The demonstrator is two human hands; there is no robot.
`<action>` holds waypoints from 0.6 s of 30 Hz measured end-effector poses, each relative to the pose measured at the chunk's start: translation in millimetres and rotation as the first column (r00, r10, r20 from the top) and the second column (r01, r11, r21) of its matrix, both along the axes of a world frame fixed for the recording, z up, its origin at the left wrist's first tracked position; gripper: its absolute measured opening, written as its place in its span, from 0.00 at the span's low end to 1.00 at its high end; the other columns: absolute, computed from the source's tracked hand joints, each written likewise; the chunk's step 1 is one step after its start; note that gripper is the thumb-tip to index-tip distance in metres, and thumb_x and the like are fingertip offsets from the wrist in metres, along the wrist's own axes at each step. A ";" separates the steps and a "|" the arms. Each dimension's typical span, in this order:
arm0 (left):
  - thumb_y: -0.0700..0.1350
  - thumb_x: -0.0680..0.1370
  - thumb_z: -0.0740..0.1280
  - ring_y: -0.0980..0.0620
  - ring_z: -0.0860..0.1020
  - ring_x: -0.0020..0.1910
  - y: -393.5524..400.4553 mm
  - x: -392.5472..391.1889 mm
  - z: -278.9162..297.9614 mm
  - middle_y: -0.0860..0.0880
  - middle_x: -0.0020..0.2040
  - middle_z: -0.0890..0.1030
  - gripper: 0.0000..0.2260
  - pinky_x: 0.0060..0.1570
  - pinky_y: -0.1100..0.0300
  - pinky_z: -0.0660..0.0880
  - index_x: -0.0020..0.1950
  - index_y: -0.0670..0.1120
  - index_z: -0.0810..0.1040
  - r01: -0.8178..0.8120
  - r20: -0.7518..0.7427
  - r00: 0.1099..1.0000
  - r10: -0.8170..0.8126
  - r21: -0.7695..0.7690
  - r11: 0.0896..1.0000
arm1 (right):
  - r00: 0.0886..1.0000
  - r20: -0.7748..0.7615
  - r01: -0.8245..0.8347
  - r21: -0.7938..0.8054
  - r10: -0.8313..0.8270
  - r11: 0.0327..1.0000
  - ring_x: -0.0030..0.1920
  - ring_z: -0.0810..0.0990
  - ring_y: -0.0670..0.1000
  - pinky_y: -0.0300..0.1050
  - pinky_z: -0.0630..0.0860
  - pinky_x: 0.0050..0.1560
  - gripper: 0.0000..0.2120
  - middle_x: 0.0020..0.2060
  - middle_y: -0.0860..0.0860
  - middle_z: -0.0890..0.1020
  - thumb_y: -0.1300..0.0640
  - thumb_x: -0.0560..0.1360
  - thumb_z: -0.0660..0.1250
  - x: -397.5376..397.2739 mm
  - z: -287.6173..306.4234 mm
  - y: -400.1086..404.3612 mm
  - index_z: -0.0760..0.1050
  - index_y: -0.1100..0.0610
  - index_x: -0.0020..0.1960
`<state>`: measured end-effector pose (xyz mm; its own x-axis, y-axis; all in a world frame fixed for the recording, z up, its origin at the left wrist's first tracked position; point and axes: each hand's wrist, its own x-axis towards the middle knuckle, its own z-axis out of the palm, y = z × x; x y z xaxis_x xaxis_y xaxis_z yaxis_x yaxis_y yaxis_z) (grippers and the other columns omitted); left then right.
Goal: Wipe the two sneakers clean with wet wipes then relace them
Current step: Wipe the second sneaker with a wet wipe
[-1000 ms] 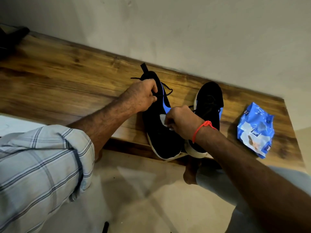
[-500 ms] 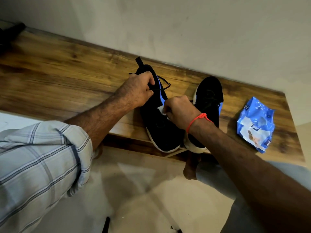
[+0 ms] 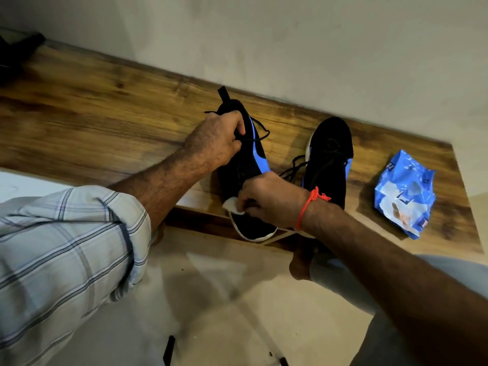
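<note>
Two black sneakers with blue accents and white soles lie on a wooden bench (image 3: pixel 105 120), toes toward me. My left hand (image 3: pixel 214 140) grips the heel end of the left sneaker (image 3: pixel 253 223). Down by that shoe's toe, my right hand (image 3: pixel 269 199) pinches a white wet wipe (image 3: pixel 232 205) against its upper. A red thread is tied around my right wrist. The right sneaker (image 3: pixel 330 151) lies beside it untouched, its black laces loose.
A crumpled blue wet-wipe pack (image 3: pixel 404 194) lies on the bench at the right, near its end. A dark object (image 3: pixel 15 51) sits at the bench's far left. The wall runs behind the bench. My bare foot (image 3: pixel 299 262) rests on the pale floor below.
My right hand slid the wipe up the left sneaker toward its middle, then back down to the toe. My left hand kept its grip on the heel.
</note>
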<state>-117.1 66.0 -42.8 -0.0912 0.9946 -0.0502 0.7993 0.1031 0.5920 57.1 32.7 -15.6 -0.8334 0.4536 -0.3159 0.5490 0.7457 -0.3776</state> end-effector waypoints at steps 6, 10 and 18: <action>0.43 0.77 0.73 0.53 0.81 0.44 -0.9 -1.8 1.6 0.51 0.46 0.81 0.10 0.42 0.50 0.83 0.51 0.55 0.76 -0.014 0.043 0.999 0.014 -0.006 1.000 | 0.945 0.257 -0.190 -0.072 0.202 0.979 0.57 0.79 0.50 0.42 0.76 0.58 0.09 0.55 0.51 0.82 0.62 0.78 0.67 -2.7 1.8 -9.9 0.84 0.55 0.55; 0.42 0.78 0.72 0.54 0.82 0.50 0.5 -1.8 5.7 0.52 0.50 0.83 0.12 0.42 0.58 0.79 0.54 0.54 0.72 -0.033 0.166 0.985 0.045 -0.074 0.997 | 0.919 0.298 -0.162 -0.308 0.257 0.937 0.49 0.80 0.44 0.36 0.75 0.51 0.08 0.48 0.47 0.85 0.59 0.76 0.71 4.6 11.9 -6.1 0.85 0.51 0.53; 0.33 0.82 0.63 0.48 0.74 0.70 -1.6 17.2 25.0 0.43 0.76 0.70 0.28 0.64 0.56 0.75 0.78 0.47 0.56 0.033 0.648 0.729 0.220 -0.354 0.935 | 0.836 -0.250 0.413 -0.297 -0.488 0.861 0.37 0.81 0.39 0.33 0.77 0.40 0.05 0.43 0.44 0.83 0.58 0.76 0.72 33.3 32.1 47.1 0.82 0.52 0.51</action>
<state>-100.0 64.4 -17.8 0.0004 0.8955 -0.4450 0.1815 0.4375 0.8807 90.4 79.8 16.5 -0.6233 0.7511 -0.2176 0.6314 0.3193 -0.7067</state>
